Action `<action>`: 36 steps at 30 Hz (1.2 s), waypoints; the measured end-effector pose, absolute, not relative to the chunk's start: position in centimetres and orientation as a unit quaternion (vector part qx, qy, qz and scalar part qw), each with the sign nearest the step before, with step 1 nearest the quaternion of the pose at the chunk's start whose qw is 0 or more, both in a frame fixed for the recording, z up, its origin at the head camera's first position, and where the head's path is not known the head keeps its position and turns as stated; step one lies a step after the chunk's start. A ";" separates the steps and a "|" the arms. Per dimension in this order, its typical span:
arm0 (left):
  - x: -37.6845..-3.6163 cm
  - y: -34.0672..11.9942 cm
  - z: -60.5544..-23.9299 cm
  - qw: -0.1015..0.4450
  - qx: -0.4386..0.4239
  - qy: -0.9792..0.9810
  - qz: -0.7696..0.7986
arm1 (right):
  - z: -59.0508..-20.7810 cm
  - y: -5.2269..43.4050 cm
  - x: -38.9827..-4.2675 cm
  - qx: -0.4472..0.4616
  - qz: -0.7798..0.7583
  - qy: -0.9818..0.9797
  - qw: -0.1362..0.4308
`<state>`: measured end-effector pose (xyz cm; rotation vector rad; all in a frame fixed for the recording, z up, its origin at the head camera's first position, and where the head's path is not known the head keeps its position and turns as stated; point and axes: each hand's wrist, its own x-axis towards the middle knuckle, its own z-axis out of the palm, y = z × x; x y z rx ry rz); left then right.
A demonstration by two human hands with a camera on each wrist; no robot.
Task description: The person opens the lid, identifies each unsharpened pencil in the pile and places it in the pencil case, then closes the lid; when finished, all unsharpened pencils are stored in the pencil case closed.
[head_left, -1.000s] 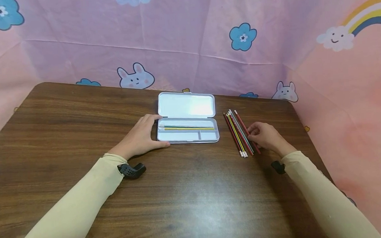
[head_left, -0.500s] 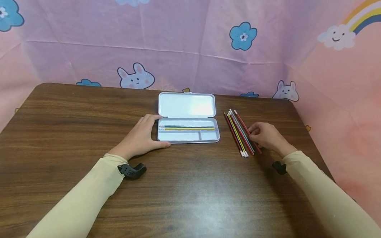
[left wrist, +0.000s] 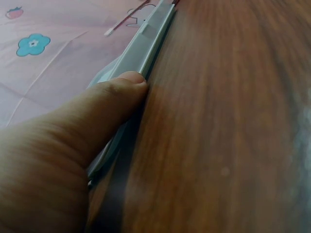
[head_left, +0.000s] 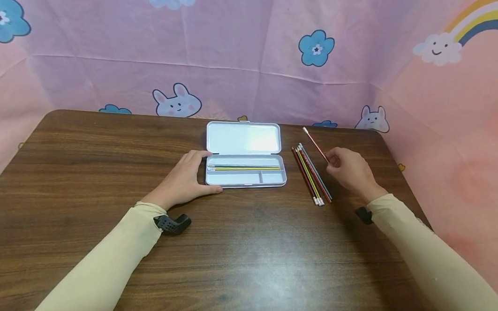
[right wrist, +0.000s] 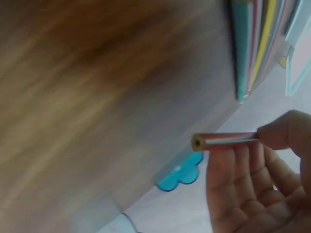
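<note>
White, rectangular hinged pencil case (head_left: 233, 178), qty 1: lid open, on brown wood-grain table (head_left: 254, 249); slim pencils incl. yellow (head_left: 245, 169) in rear compartment. L hand (head_left: 182, 177): grips case's L end, thumb at front edge, fingertips nr hinge. Slim red pencil w/ white eraser end (head_left: 316, 145), qty 1: pinched in R hand (head_left: 351, 171), tilted, clear of table. Loose multicoloured pencils (head_left: 308, 175), approx. parallel: on table, btwn case & R hand. Hands well apart.

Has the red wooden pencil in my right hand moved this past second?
Yes: in the head view, the red pencil shifted toward the brown wooden table's far edge.
</note>
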<state>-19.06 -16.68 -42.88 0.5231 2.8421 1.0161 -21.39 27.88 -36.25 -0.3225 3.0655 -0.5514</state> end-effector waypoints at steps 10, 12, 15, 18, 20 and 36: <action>-19.0 -16.7 -43.0 0.035 0.174 0.926 0.333 | -35.8 23.4 -21.6 -0.187 -0.175 0.965 -0.064; -19.0 -16.7 -43.0 0.035 0.173 0.926 0.334 | -35.6 22.1 -21.5 -0.200 -0.176 0.962 -0.060; -19.0 -16.8 -43.0 0.035 0.173 0.926 0.333 | -35.5 20.2 -21.5 -0.222 -0.172 0.958 -0.059; -19.0 -16.8 -43.0 0.038 0.173 0.927 0.331 | -35.6 18.5 -21.4 -0.251 -0.164 0.952 -0.066; -19.0 -16.8 -43.0 0.041 0.174 0.926 0.331 | -35.8 17.6 -21.5 -0.272 -0.153 0.947 -0.071; -18.9 -16.7 -42.9 0.040 0.171 0.925 0.337 | -36.7 12.3 -22.3 -0.340 -0.070 0.938 -0.027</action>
